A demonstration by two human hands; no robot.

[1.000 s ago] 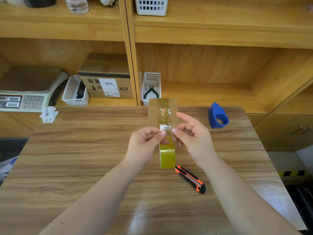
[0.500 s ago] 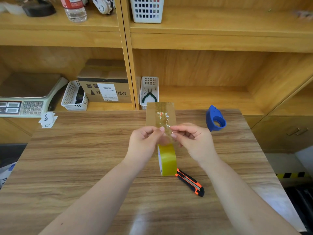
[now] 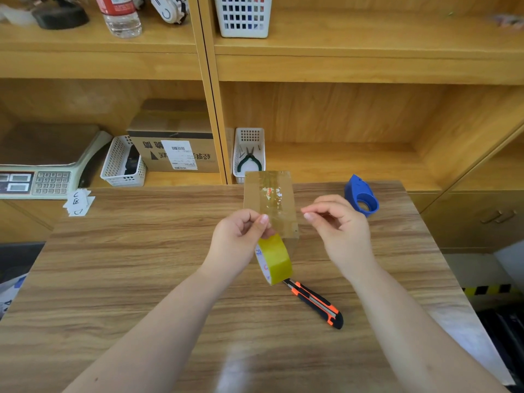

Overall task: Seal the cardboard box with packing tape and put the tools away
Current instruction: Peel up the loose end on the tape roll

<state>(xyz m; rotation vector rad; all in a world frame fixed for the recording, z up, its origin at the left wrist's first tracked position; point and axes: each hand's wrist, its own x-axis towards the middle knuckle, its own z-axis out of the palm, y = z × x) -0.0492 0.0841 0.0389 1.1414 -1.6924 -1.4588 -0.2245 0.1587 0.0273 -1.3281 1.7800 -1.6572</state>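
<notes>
Small brown cardboard box (image 3: 269, 199) stands upright on the wood-grain bench (image 3: 141, 265), toward the far edge at 12 o'clock from the hands. Its top face carries clear tape with torn red-and-white label remnants.

Left hand (image 3: 238, 239) is closed around the top of a yellow roll of packing tape (image 3: 274, 259), thumb and fingers curled over the rim. The roll hangs on edge below the hand, in front of the box's near face; whether it touches the box cannot be told.

Right hand (image 3: 340, 225) is at 3 o'clock from the roll and apart from it. Thumb and forefinger are pinched together with the remaining fingers loosely curled. Whether a strip of clear tape is held in the pinch cannot be told.

Orange-and-black utility knife (image 3: 314, 303) lies flat on the bench at 5 o'clock from the roll, its blade end just under the roll's lower edge.

Blue plastic tape dispenser (image 3: 361, 195) sits on the bench at 2 o'clock from the box, well apart from it and near the right hand.

Wooden shelving (image 3: 340, 69) behind the bench holds a white slotted basket with green-handled pliers (image 3: 249, 161) at 12 o'clock beyond the box, a larger labelled carton (image 3: 175, 146) at 10 o'clock, and a weighing scale (image 3: 42, 177) at 9 o'clock
</notes>
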